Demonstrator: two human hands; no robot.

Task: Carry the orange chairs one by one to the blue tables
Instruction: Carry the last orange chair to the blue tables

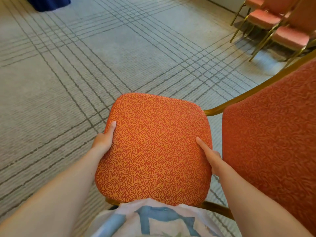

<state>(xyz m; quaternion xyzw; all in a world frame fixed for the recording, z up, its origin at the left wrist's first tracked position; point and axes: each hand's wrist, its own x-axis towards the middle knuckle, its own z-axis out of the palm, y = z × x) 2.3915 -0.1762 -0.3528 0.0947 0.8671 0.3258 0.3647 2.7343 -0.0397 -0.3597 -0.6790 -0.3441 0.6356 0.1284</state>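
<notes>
Looking down from the head, the left hand (104,139) grips one side of the orange chair (153,147) seat. The right hand (208,156) grips the other side. The thumbs lie on top, and the fingers are hidden under the seat. Holding both sides probably keeps the chair steady against the tummy. The blue table (49,2) is far off across the floor (68,65).

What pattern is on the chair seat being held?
Dark red squiggly swirls on orange fabric cover the chair seat, seen clearly in the head view.
</notes>
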